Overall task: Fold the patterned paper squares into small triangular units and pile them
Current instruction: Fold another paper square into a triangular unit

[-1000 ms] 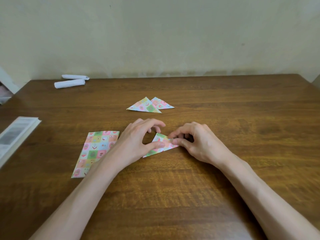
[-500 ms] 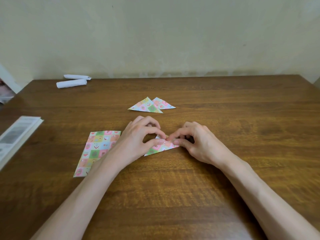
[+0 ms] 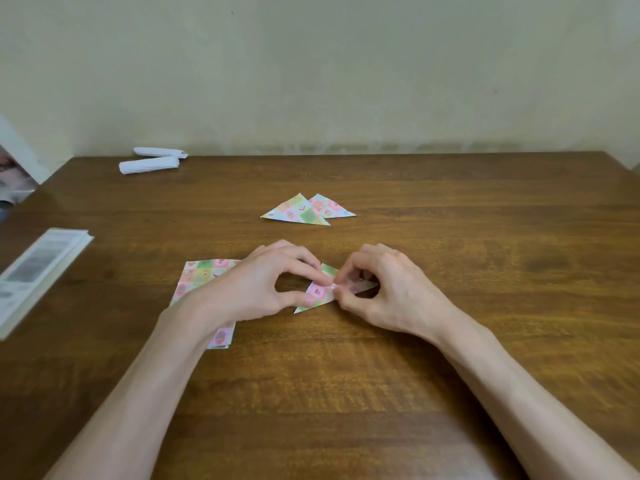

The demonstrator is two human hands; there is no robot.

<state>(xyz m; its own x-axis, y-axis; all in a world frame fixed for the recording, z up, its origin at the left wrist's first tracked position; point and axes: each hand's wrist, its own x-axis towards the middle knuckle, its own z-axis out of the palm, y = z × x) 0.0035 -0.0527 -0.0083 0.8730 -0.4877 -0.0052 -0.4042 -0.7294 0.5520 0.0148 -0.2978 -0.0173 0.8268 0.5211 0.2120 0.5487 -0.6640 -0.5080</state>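
Work piece: the patterned paper unit (image 3: 319, 293) lies on the wooden table (image 3: 485, 341), near its centre, between the two hands. It is partly folded into a narrow pointed form. One tip points toward the near left; the other end runs to the right beneath the right hand.
Left hand: the left hand (image 3: 263, 282) has its fingers curled. Forefinger and thumb tips pinch the left part of the paper unit. The wrist covers part of the unfolded sheets.
Right hand: the right hand (image 3: 391, 292) has its fingers curled. Forefinger and thumb tips pinch the paper unit at its middle fold, just beside the left forefinger tip.
Finished triangles: two folded triangles (image 3: 298, 212) lie flat beyond the hands, farther up the table. The left one overlaps the edge of the right one.
Unfolded sheets: the patterned sheets (image 3: 199, 276) lie flat, just left of the paper unit.
White rolls: two white paper rolls (image 3: 149, 165) lie side by side at the far left, near the wall.
Booklet: a printed booklet (image 3: 38, 271) lies at the left table edge, well apart from the work.
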